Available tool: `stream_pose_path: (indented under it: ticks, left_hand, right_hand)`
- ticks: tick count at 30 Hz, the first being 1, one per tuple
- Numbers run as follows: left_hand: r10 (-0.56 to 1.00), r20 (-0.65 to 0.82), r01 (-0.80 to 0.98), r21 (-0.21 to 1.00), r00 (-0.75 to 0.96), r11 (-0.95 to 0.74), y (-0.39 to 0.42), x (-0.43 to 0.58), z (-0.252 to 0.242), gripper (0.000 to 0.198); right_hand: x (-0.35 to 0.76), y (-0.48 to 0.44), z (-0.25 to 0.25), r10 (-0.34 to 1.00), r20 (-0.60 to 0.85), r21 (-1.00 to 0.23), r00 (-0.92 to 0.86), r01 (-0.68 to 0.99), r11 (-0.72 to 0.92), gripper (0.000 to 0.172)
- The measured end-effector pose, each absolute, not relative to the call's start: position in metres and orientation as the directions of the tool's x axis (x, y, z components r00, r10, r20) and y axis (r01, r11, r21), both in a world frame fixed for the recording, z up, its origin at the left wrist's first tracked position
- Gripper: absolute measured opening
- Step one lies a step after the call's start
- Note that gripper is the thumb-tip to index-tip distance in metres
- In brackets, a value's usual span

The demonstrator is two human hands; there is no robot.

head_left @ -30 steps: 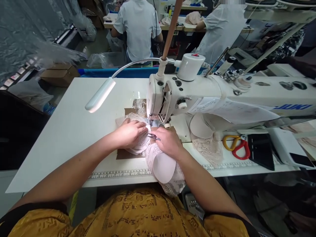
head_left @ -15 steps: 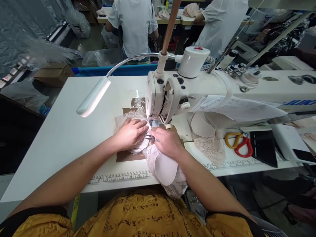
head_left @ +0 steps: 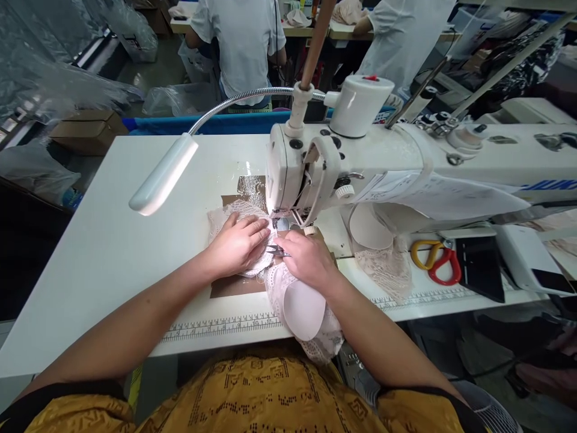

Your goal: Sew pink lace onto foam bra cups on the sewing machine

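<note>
Under the needle end of a white sewing machine (head_left: 293, 168) lies a pale lace bra cup piece (head_left: 241, 210). My left hand (head_left: 238, 243) rests flat on it, fingers stretched toward the presser foot. Just right of the needle, my right hand (head_left: 309, 255) is closed around small thread snips (head_left: 277, 249), whose blades point left over the lace. Below my right hand, a second lace piece with a smooth oval cup (head_left: 304, 310) hangs over the table's front edge. The lace edge beneath my fingers is partly hidden.
To the right lie another lace cup piece (head_left: 372, 228), scissors with yellow and red handles (head_left: 436, 261) and a black phone-like slab (head_left: 480, 264). A lamp (head_left: 164, 174) reaches over the white table (head_left: 121, 240). A printed ruler (head_left: 220, 326) runs along the front. Two people work beyond.
The camera view has shifted slightly. Both hands keep nearly the same place on the lace, and the snips stay in my right hand.
</note>
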State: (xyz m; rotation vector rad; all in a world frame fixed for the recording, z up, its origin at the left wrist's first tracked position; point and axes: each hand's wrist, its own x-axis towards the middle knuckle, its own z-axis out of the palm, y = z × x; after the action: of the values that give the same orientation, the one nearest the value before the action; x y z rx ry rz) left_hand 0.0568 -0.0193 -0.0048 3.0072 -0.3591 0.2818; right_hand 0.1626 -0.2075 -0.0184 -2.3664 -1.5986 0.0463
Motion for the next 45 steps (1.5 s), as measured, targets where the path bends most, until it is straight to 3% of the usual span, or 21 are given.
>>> stream_pose_path:
  ticks: [5,11,17,22,28,33,45]
  left_hand:
    - [-0.335,0.223,-0.373,0.159,0.915,-0.914,-0.0156,0.0552,-0.0056,0.033]
    - [-0.302,0.249,-0.362,0.248,0.92,-0.899,-0.0147,0.058,-0.0079,0.033]
    - [-0.321,0.246,-0.377,0.23,0.914,-0.897,-0.0152,0.0566,-0.0078,0.032]
    - [-0.403,0.203,-0.434,0.144,0.892,-0.889,-0.0133,0.0564,-0.0074,0.031]
    - [-0.351,0.245,-0.397,0.173,0.904,-0.901,-0.0171,0.0567,-0.0057,0.033]
    - [-0.309,0.193,-0.348,0.212,0.931,-0.913,-0.019,0.0545,-0.0053,0.036]
    - [-0.233,0.162,-0.257,0.152,0.959,-0.954,-0.0181,0.0579,-0.008,0.046]
  right_hand:
    - [0.1626,-0.2082,-0.0182,0.915,0.119,-0.245,0.385,0.905,-0.348,0.039]
    - [0.1615,-0.2059,-0.0183,0.909,0.09,-0.202,0.408,0.901,-0.385,0.04]
    - [0.1635,-0.2073,-0.0164,0.931,0.059,-0.173,0.36,0.922,-0.346,0.043]
    - [0.1648,-0.2082,-0.0156,0.938,0.052,-0.162,0.342,0.93,-0.33,0.04]
    - [0.1637,-0.2088,-0.016,0.936,0.064,-0.141,0.345,0.932,-0.334,0.039]
    - [0.1633,-0.2087,-0.0176,0.925,0.082,-0.148,0.371,0.922,-0.357,0.039]
    - [0.1611,-0.2017,-0.0139,0.891,0.071,-0.131,0.449,0.889,-0.438,0.038]
